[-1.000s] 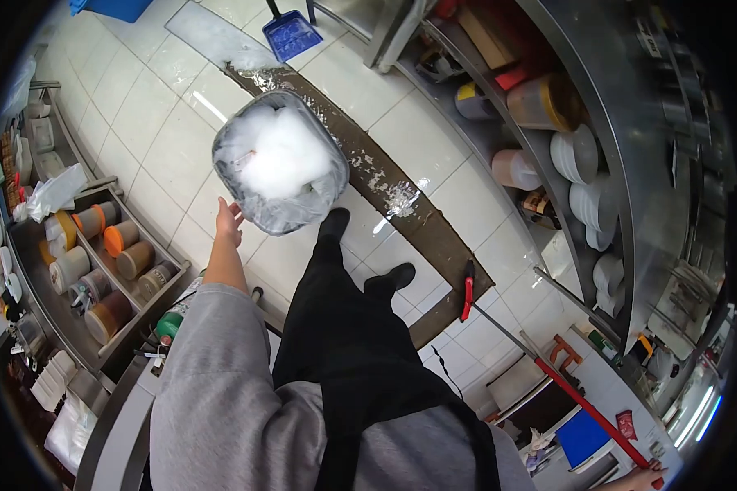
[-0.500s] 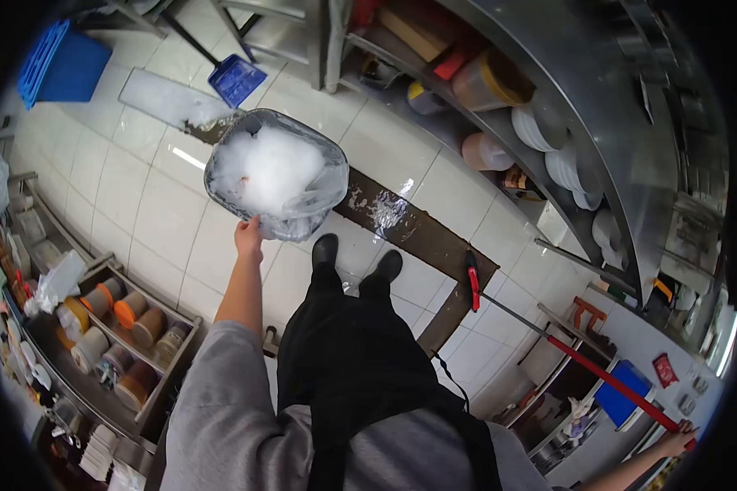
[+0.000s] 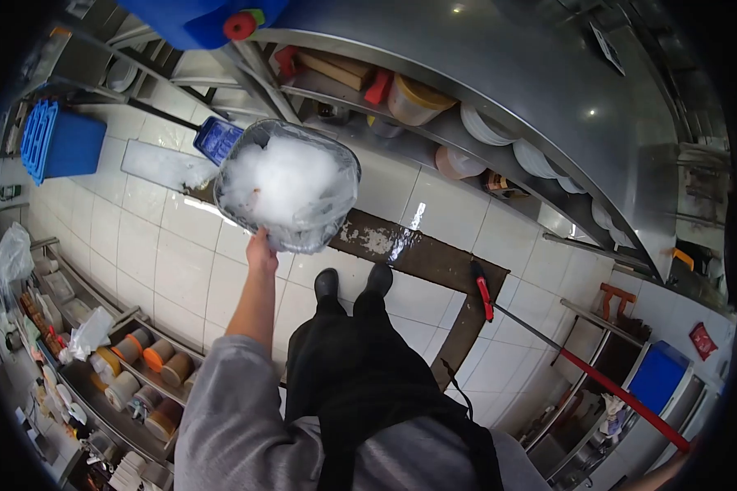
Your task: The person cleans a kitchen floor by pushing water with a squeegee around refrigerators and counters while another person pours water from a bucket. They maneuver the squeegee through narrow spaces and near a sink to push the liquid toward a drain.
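Note:
My left hand (image 3: 261, 252) is closed on the near rim of a grey bin (image 3: 345, 164), with a clear plastic liner (image 3: 315, 219) inside. A white, snow-like mass (image 3: 291, 180) fills much of the bin. At the far right, my right hand (image 3: 683, 458) is around the end of the red handle of a long-handled floor brush (image 3: 606, 383), partly lost in the dark image edge. The brush's dark head (image 3: 477, 270) rests by the corner of a dark floor channel (image 3: 434, 247). A blue dustpan (image 3: 216, 139) is just beyond the bin.
Steel shelving (image 3: 344, 94) with tubs and stacked plates (image 3: 483, 127) runs along the upper right. Blue crates (image 3: 70, 139) stand at the upper left. A pale metal plate (image 3: 160, 166) lies on the tiles. A rack of lidded jars (image 3: 160, 356) is at lower left. Water glistens in the channel.
The view has shifted, bringing more of the steel counter and a blue container into sight at the top. My left hand keeps its hold on the bin; my right hand is now nearer the image edge.

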Demonstrator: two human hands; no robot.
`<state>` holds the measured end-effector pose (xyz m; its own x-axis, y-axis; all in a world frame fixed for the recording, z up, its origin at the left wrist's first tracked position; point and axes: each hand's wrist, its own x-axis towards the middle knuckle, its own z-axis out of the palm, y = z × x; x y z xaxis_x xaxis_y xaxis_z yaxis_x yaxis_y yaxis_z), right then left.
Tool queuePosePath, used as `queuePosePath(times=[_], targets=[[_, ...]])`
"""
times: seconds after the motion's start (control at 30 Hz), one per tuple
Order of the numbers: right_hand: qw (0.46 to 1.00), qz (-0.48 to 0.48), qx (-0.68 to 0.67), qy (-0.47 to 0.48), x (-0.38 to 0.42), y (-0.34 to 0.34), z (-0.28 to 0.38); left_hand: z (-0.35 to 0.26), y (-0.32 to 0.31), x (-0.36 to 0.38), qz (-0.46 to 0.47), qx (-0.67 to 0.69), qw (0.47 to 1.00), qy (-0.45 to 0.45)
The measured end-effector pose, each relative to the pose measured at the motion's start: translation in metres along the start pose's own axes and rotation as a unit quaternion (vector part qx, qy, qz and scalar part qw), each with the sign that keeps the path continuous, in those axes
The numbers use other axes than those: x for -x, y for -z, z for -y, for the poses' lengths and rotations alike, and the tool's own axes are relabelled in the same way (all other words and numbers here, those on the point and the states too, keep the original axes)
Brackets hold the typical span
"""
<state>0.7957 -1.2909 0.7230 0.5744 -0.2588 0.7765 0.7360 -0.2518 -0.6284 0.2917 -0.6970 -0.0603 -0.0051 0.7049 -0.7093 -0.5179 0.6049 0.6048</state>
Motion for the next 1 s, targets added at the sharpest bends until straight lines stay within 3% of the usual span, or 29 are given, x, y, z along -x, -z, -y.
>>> queuePosePath(times=[0.07, 0.1, 0.13, 0.2, 0.27, 0.3, 0.33, 0.43, 0.47, 0.53, 0.57, 0.6, 0.67, 0.73, 0.77, 0.87, 0.93, 1.0], targets=[[0.999, -0.03, 0.008, 0.011, -0.003, 0.01, -0.001, 0.021, -0.019, 0.014, 0.009, 0.042, 0.999, 0.013], [0.993, -0.12, 0.013, -0.021, -0.003, 0.006, -0.001, 0.04, -0.028, 0.008, 0.003, 0.044, 0.998, 0.036], [0.991, -0.135, 0.019, -0.015, 0.001, 0.013, 0.0, 0.06, -0.038, 0.002, 0.026, 0.062, 0.996, 0.053], [1.0, 0.014, 0.015, -0.014, 0.007, 0.036, 0.007, 0.122, -0.036, -0.043, 0.095, 0.041, 0.991, 0.089], [0.997, -0.004, 0.069, 0.015, 0.052, 0.015, 0.025, 0.148, -0.09, -0.035, 0.08, 0.027, 0.994, 0.071], [0.998, 0.048, 0.047, 0.005, 0.051, 0.04, 0.026, 0.156, -0.103, -0.022, 0.045, 0.019, 0.998, 0.036], [0.995, 0.097, 0.023, -0.01, 0.051, 0.067, 0.029, 0.161, -0.103, -0.024, 0.055, 0.003, 0.997, 0.045], [0.993, 0.107, -0.002, -0.053, 0.07, 0.154, 0.045, 0.143, -0.128, -0.033, 0.05, -0.183, 0.972, 0.139], [0.997, -0.002, 0.059, -0.044, 0.068, 0.224, 0.044, 0.128, -0.135, -0.03, 0.038, -0.26, 0.949, 0.176], [0.957, -0.225, 0.174, -0.062, 0.06, 0.369, 0.041, 0.133, -0.111, -0.083, 0.09, -0.349, 0.902, 0.238], [0.931, -0.335, 0.112, -0.093, 0.113, 0.304, 0.058, 0.131, -0.112, -0.092, 0.069, -0.377, 0.893, 0.235], [0.926, -0.346, 0.124, -0.086, 0.148, 0.261, 0.07, 0.133, -0.12, -0.093, 0.047, -0.404, 0.883, 0.233], [0.977, -0.182, 0.018, -0.112, 0.19, 0.346, 0.091, 0.131, -0.134, -0.082, -0.016, -0.444, 0.863, 0.24], [0.98, 0.018, -0.119, -0.161, 0.227, 0.385, 0.104, 0.142, -0.141, -0.061, -0.047, -0.5, 0.841, 0.199], [0.986, -0.058, -0.076, -0.14, 0.247, 0.38, 0.107, 0.151, -0.146, -0.047, -0.055, -0.541, 0.824, 0.16], [0.983, -0.087, -0.089, -0.137, 0.273, 0.375, 0.113, 0.195, -0.163, 0.005, -0.012, -0.692, 0.722, 0.016], [0.981, -0.139, -0.064, -0.118, 0.281, 0.367, 0.112, 0.237, -0.176, 0.049, 0.132, -0.783, 0.603, -0.074], [0.963, -0.239, -0.062, -0.107, 0.279, 0.36, 0.1, 0.264, -0.195, 0.134, 0.372, -0.808, 0.393, -0.232]])
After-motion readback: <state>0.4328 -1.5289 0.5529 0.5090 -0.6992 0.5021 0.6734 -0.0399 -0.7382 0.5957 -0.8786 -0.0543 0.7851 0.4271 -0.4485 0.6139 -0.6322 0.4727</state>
